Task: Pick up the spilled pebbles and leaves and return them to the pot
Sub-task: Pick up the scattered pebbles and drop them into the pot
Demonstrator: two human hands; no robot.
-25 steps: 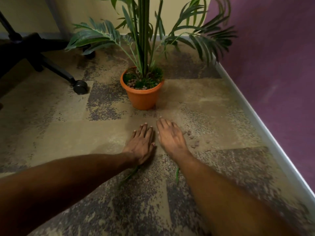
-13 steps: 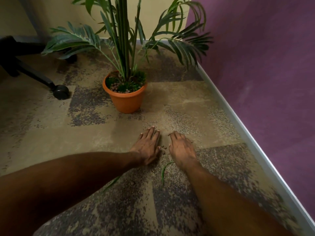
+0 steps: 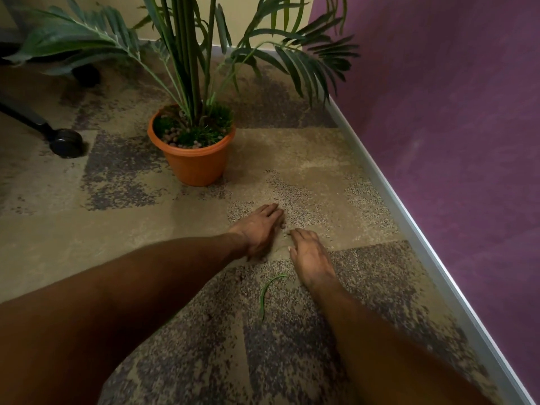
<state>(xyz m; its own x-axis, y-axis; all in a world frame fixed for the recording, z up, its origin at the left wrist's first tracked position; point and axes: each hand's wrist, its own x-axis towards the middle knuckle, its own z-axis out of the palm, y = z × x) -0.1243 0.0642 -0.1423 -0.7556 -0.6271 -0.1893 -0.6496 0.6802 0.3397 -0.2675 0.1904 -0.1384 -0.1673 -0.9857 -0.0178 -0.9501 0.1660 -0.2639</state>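
An orange pot (image 3: 195,166) with a tall palm stands on the carpet; its top holds moss and pinkish pebbles. Both my hands rest on the carpet in front of it, close together. My left hand (image 3: 258,229) stands on its edge, slightly cupped. My right hand (image 3: 311,254) lies palm down with bent fingers. A few small pebbles (image 3: 283,226) show in the gap between the fingertips; others may be hidden under the hands. A thin green leaf (image 3: 267,292) lies on the carpet just behind my right wrist. Neither hand grips anything that I can see.
A purple wall with a pale skirting strip (image 3: 409,226) runs along the right. An office chair's leg and black castor (image 3: 65,143) stand at the left. Palm fronds (image 3: 309,62) hang over the floor behind and beside the pot.
My hands have drawn closer together and moved right, sweeping the scattered pebbles into the gap between them. The view has shifted right, so the leaf now lies in the open.
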